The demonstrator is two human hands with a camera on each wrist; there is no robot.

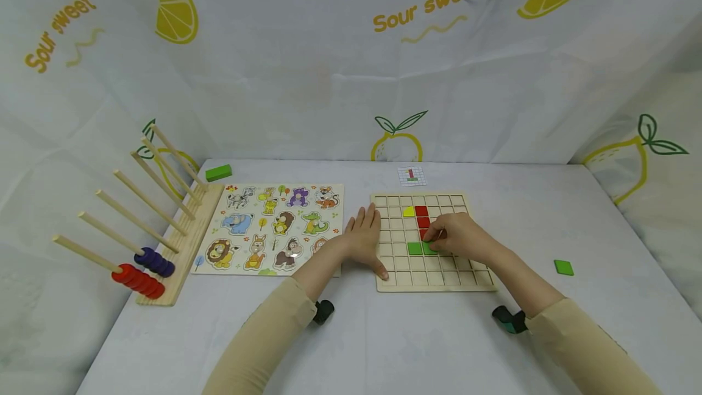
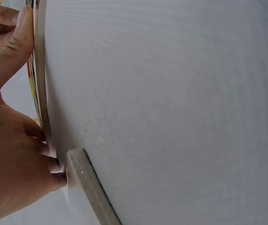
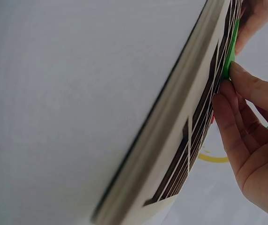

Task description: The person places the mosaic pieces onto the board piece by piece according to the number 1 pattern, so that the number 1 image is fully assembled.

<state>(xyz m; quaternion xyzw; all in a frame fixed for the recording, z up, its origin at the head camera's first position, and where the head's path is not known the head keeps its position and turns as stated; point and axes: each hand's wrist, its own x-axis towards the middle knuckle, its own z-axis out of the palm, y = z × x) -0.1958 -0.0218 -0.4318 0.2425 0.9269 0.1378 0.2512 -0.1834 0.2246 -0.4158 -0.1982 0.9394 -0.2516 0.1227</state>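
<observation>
A wooden grid board (image 1: 436,289) lies flat in front of me. My left hand (image 1: 362,239) rests at its left edge, fingers extended and thumb on the lower left corner. Over the middle of the board, my right hand (image 1: 460,236) pinches a green tile (image 1: 428,249) at its grid square; thumb and fingertips touch the green piece (image 3: 231,51) in the right wrist view. Another green tile (image 1: 414,249) sits just left of it. Above runs a column of red tiles (image 1: 422,222), the lowest partly hidden by my fingers. A yellow piece (image 1: 409,211) lies beside the top red one.
A small pattern card (image 1: 412,176) lies behind the board. Left of it is an animal puzzle (image 1: 274,228), then a bead rack (image 1: 186,249) with upright pegs. A green block (image 1: 219,172) stands near the rack, and a loose green tile (image 1: 563,267) lies at right.
</observation>
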